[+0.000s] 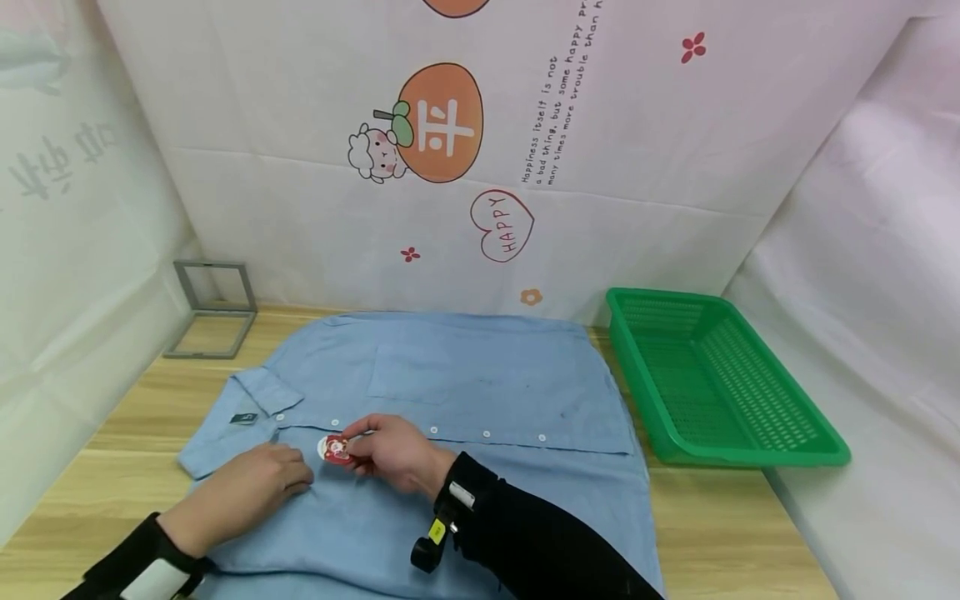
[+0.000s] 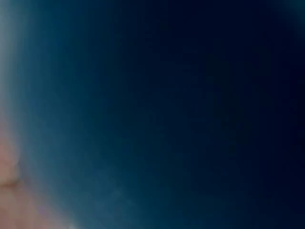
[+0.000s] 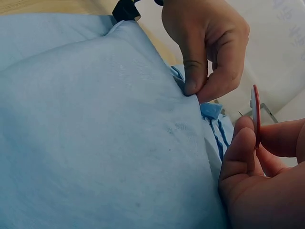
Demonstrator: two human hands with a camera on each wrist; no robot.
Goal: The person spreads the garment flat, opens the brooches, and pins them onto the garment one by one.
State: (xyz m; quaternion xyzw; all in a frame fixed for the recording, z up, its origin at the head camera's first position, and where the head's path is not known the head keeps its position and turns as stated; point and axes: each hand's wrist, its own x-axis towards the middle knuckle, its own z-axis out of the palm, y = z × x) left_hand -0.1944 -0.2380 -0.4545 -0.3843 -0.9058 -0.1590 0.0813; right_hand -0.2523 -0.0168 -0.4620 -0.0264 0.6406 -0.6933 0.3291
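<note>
A light blue button-up shirt (image 1: 480, 367) lies spread on the table, its collar (image 1: 266, 392) toward the left. At the button placket, my left hand (image 1: 251, 487) pinches the shirt's fabric; thumb and forefinger meet on a raised fold in the right wrist view. Just right of it, my right hand (image 1: 401, 454) holds a small red badge (image 1: 335, 450) with a cartoon figure between thumb and fingers. Edge-on in the right wrist view, the badge looks thin, with a white piece on its back. Dark blurred blue cloth (image 2: 95, 143) fills most of the left wrist view.
A green plastic basket (image 1: 667, 417) stands right of the shirt. At the back left is a grey hinged frame (image 1: 247, 317), one half upright against the cloth wall. Printed white cloth (image 1: 300, 208) encloses the wooden tabletop (image 1: 90, 475) at the back and sides.
</note>
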